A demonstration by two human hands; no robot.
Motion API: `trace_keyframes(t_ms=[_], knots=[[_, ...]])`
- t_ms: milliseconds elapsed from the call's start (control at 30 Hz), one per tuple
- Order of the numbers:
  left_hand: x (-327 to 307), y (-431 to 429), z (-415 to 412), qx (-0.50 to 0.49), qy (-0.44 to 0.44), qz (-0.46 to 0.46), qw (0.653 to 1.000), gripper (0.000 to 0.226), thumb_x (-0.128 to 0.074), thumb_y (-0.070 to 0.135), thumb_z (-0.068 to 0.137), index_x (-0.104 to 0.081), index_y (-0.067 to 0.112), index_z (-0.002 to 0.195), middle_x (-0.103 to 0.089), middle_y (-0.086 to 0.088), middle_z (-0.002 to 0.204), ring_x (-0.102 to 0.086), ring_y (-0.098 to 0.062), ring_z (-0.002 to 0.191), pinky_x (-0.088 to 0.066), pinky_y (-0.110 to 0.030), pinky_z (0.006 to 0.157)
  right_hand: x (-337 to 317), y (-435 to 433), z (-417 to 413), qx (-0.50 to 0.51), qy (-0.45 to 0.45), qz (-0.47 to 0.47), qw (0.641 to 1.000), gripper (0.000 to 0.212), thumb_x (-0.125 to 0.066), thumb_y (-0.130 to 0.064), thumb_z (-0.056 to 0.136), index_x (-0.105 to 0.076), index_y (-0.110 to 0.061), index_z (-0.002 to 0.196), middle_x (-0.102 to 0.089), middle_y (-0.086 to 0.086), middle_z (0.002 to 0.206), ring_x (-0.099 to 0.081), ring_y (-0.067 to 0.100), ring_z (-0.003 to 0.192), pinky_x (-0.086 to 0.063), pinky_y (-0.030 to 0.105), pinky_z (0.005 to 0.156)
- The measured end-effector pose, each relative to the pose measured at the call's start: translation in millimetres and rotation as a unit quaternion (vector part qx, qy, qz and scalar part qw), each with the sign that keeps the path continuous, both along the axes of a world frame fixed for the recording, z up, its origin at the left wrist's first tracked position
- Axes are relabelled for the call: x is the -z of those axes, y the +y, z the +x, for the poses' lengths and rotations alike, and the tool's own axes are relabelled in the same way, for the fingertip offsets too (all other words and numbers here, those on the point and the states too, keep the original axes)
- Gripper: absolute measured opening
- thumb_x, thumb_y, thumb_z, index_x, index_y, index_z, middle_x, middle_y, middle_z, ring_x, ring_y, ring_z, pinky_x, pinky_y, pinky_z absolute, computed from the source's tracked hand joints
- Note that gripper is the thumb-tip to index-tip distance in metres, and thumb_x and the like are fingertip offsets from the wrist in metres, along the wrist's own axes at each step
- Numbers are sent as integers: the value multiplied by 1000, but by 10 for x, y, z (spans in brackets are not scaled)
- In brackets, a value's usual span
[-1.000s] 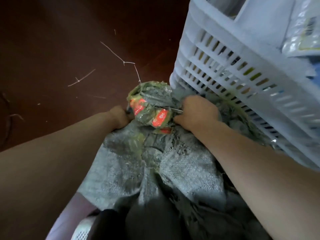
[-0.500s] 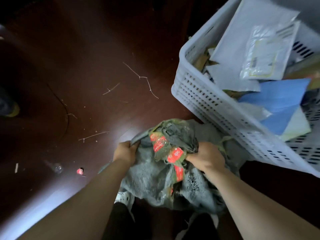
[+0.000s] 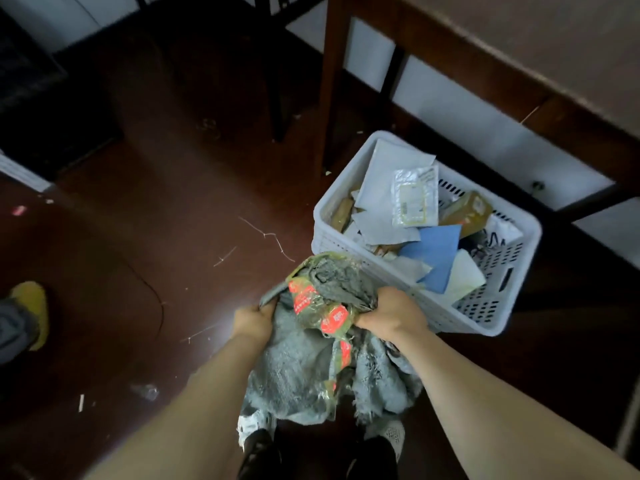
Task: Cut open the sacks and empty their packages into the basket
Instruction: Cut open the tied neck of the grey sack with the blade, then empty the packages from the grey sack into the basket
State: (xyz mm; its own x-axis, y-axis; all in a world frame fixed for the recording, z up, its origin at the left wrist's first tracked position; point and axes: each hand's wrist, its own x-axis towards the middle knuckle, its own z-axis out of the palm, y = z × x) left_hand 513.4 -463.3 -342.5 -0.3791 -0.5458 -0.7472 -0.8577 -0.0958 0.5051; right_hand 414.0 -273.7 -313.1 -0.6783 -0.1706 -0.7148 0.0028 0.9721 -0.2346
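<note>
A glossy dark red-brown floor spreads left of the left hand's fingers, with a pale glare just beside them and stray threads lying beyond. Farther beyond, a wooden table leg stands before a white wall; its tabletop runs off rightward.

Dark red-brown floor, glossy, with a pale glare patch near the centre. On the right stands a white slotted basket, just beside a wooden leg that rises from the floor farther off. Thin pale strands lie scattered at centre. Near left: a clear scrap and a white sliver. A yellow shoe rests at the left edge.
</note>
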Motion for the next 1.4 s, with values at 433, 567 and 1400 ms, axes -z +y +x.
trace_keyframes(t_ms=[433, 567, 1400], knots=[[-2292, -672, -696, -11, 157, 27, 987, 30, -65, 28, 86, -56, 9, 65, -60, -10, 77, -59, -25, 71, -49, -36, 74, -2336, -537, -572, 4, 182, -1, 983, 33, -68, -45, 71, -57, -18, 86, -58, 0, 80, -60, 23, 83, -44, 29, 63], [-2985, -828, -1052, 4, 225, 30, 974, 21, -70, 25, 82, -62, 5, 79, -63, -10, 77, -63, -28, 76, -54, -39, 77, -3021, -678, -930, 9, 226, -4, 974, 27, -69, -39, 73, -57, -15, 75, -59, 2, 73, -60, 22, 72, -40, 27, 55], [-4669, -522, -3640, 183, 274, -77, 941, 22, -78, 14, 67, -62, 7, 81, -66, -14, 81, -63, -27, 71, -54, -34, 68, -3698, -67, -3269, 94, 221, -130, 962, 39, -63, -36, 79, -41, -14, 55, -41, 2, 56, -39, 19, 53, -29, 27, 50]])
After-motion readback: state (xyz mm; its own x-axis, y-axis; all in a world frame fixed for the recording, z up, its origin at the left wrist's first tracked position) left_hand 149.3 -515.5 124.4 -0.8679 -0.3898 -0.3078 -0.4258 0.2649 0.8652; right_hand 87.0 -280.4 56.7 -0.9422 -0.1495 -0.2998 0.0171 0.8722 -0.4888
